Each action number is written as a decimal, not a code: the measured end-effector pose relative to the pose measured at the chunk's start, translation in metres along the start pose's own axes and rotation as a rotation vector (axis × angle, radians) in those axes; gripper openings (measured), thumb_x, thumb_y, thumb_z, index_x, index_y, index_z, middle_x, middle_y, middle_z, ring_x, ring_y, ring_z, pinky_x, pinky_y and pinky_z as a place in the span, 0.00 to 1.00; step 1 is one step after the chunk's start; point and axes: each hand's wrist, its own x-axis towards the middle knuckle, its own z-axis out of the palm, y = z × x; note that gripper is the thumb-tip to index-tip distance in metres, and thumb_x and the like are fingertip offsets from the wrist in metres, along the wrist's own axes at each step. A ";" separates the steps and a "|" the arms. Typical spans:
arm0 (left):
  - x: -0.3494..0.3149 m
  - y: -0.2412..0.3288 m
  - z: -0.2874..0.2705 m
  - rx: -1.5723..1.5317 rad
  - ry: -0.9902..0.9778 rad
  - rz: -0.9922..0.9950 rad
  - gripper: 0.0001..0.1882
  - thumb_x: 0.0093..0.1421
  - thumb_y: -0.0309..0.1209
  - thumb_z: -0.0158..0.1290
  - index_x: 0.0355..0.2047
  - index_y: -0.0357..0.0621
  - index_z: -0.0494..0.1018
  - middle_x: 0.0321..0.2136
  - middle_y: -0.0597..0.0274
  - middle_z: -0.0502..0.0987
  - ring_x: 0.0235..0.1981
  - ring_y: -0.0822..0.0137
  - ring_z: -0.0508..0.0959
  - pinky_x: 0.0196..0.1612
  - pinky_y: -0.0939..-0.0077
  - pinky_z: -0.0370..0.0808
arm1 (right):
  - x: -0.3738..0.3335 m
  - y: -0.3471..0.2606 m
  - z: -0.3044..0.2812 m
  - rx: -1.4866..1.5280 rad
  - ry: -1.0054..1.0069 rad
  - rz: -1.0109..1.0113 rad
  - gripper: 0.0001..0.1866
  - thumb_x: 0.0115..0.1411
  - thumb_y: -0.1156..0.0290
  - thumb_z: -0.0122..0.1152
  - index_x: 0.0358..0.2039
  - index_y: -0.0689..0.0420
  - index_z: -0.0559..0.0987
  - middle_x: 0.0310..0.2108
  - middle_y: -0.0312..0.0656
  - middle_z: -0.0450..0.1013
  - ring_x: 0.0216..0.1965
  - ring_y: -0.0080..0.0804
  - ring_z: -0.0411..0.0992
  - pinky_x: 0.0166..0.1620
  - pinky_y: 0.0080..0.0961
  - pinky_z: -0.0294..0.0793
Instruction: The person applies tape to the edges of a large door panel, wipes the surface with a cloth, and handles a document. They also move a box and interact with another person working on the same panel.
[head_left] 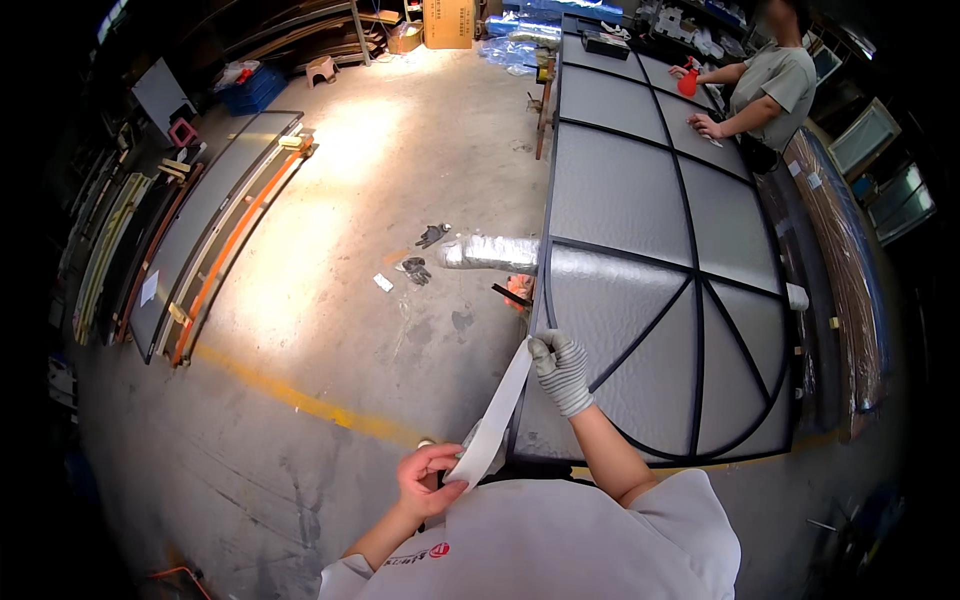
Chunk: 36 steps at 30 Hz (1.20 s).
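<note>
Stretching slantwise between the two hands, a white strip (497, 415) is held alongside the near left part of a large dark-barred glass panel (620, 190). Its lower end is pinched by the bare left hand (428, 478); its upper end is gripped by the right hand (563, 373), in a striped glove, at the panel's left edge. Hands are apart, both clamped on the strip; whether the panel is touched cannot be told. Step in hand is judged to be lining up the strip with that edge; for the next move, even tension and no twist seem called for. At the panel's far end, a red spray bottle (687, 82) is held by a co-worker (782, 92). Left of the panel, a silver tube (490, 252) and dark gloves (415, 270) lie on the floor (350, 330); farther left, long framed pieces (200, 230) are laid side by side
</note>
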 end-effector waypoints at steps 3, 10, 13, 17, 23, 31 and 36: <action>0.047 0.011 -0.039 0.021 -0.082 -0.175 0.29 0.47 0.22 0.59 0.51 0.36 0.65 0.23 0.62 0.78 0.28 0.75 0.77 0.33 0.80 0.71 | 0.014 -0.001 0.023 -0.052 0.110 0.031 0.10 0.57 0.65 0.57 0.28 0.59 0.75 0.21 0.43 0.73 0.22 0.31 0.72 0.28 0.25 0.70; 0.115 -0.080 -0.195 0.900 -0.214 -0.264 0.33 0.50 0.41 0.60 0.53 0.41 0.63 0.19 0.54 0.76 0.22 0.54 0.78 0.25 0.66 0.72 | 0.009 -0.065 0.117 -0.226 0.205 -0.098 0.03 0.52 0.73 0.60 0.26 0.57 0.76 0.20 0.43 0.73 0.22 0.37 0.72 0.28 0.28 0.70; 0.141 -0.079 -0.254 0.879 -0.306 -0.448 0.35 0.49 0.44 0.61 0.54 0.43 0.64 0.15 0.55 0.75 0.20 0.61 0.78 0.24 0.70 0.72 | 0.022 -0.080 0.156 -0.320 0.158 -0.136 0.03 0.52 0.72 0.60 0.27 0.57 0.77 0.21 0.42 0.73 0.23 0.37 0.73 0.28 0.29 0.71; 0.157 -0.070 -0.287 0.573 -0.514 -0.463 0.30 0.51 0.37 0.60 0.55 0.48 0.65 0.18 0.63 0.75 0.19 0.77 0.74 0.26 0.76 0.72 | 0.050 -0.061 0.165 -0.240 0.339 0.034 0.05 0.57 0.72 0.57 0.29 0.61 0.76 0.21 0.41 0.73 0.22 0.24 0.70 0.29 0.19 0.70; 0.248 -0.027 -0.280 0.326 -0.530 -0.652 0.23 0.56 0.30 0.54 0.53 0.47 0.68 0.23 0.63 0.77 0.21 0.77 0.74 0.27 0.81 0.72 | 0.112 -0.018 0.161 -0.122 0.404 0.169 0.05 0.57 0.72 0.56 0.29 0.61 0.75 0.22 0.36 0.72 0.23 0.21 0.69 0.30 0.19 0.69; 0.386 -0.075 -0.350 0.435 -0.235 -0.618 0.10 0.55 0.27 0.57 0.37 0.37 0.75 0.20 0.65 0.77 0.17 0.79 0.72 0.16 0.84 0.67 | 0.276 -0.017 0.218 -0.356 0.216 -0.147 0.09 0.54 0.65 0.56 0.24 0.57 0.76 0.18 0.43 0.71 0.21 0.43 0.70 0.25 0.31 0.68; 0.489 -0.063 -0.343 0.306 -0.197 -0.667 0.07 0.56 0.28 0.55 0.32 0.36 0.77 0.21 0.66 0.77 0.16 0.80 0.70 0.15 0.86 0.65 | 0.347 0.049 0.228 -0.260 0.226 0.419 0.17 0.51 0.61 0.62 0.35 0.60 0.75 0.26 0.47 0.73 0.29 0.43 0.73 0.35 0.31 0.73</action>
